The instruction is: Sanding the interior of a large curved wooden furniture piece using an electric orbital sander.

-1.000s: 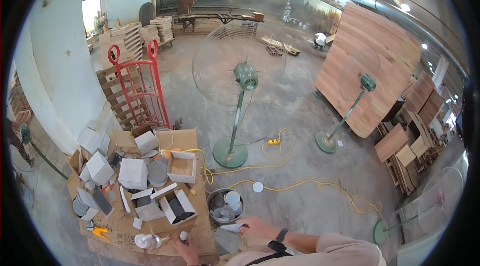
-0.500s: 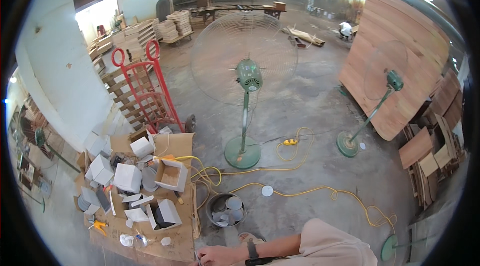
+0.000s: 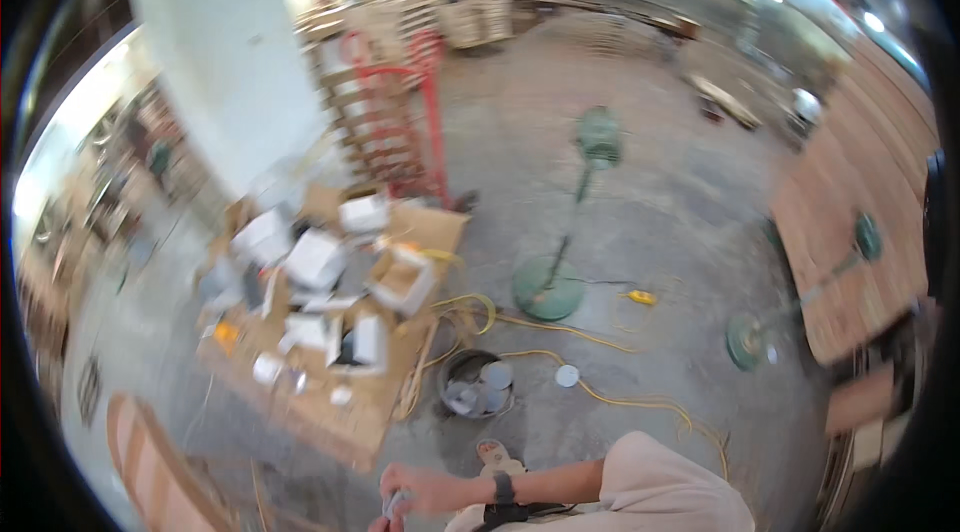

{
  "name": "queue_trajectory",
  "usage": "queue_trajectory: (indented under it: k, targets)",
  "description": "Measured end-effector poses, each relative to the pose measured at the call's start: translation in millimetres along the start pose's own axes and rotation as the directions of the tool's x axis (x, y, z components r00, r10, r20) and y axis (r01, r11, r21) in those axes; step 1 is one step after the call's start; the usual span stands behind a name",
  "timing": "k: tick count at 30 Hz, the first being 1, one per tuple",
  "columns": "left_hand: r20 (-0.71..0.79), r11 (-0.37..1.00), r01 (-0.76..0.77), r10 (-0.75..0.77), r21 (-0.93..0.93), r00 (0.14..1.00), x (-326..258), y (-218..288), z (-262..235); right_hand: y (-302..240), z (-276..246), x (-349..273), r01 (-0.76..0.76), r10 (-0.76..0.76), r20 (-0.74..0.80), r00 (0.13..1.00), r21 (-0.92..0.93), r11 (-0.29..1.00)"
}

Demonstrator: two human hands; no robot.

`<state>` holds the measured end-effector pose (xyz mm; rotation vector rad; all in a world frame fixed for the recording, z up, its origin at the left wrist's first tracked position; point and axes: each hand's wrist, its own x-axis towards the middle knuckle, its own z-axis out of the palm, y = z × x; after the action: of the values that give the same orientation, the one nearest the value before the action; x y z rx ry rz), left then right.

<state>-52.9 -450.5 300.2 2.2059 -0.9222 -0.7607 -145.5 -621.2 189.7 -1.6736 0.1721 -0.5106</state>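
My right hand (image 3: 425,488), with a dark watch on the wrist, is at the lower middle, past the near corner of the table. Its fingers are curled closed around a small grey piece (image 3: 393,505), too blurred to name. At the bottom edge, a bit of my left hand (image 3: 379,524) shows, its fingers bent against the same piece; the rest of it is cut off. A bucket (image 3: 477,384) holding grey round discs stands on the floor beyond my right hand. To the left is a cardboard-covered table (image 3: 330,422) bearing white boxes (image 3: 315,259) and loose discs.
A green fan (image 3: 550,287) stands ahead, another fan (image 3: 748,340) to the right by a large wooden panel (image 3: 850,202). Yellow cable (image 3: 640,399) crosses the floor. A red hand truck (image 3: 432,132) leans behind the table. A curved striped wooden piece (image 3: 150,462) is at lower left.
The view has swung left, so the table, fans and bucket shift right in the picture. My right hand is raised a little, and fingers of my left hand now show below it.
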Motion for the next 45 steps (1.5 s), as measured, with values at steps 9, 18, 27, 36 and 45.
queue_trajectory:
  k: [9, 18, 27, 36, 45]
  targets:
    - [-0.444, 0.924, -0.052, -0.132, -0.378, 0.886, -136, -121, -35, -87, 136, 17, 0.035, -0.031, 0.458, 0.888, 0.001, 0.999]
    - [-0.489, 0.657, -0.061, -0.492, -0.752, 0.72, -340, -247, -36, -125, 354, -71, -0.195, 0.191, 0.713, 0.674, -0.078, 0.978]
    - [-0.548, 0.701, 0.056, -0.602, -0.711, 0.581, -405, -301, -80, -125, 471, -76, 0.595, -0.402, 0.793, 0.457, 0.063, 0.801]
    - [-0.755, 0.775, 0.301, -0.621, -0.555, 0.208, -415, -341, -109, -95, 557, -46, -0.175, 0.009, 0.969, 0.247, 0.036, 0.984]
    - [-0.679, 0.691, 0.116, -0.722, -0.713, 0.128, -369, -356, -129, -53, 583, -6, -0.691, 0.273, 0.959, -0.077, -0.248, 0.679]
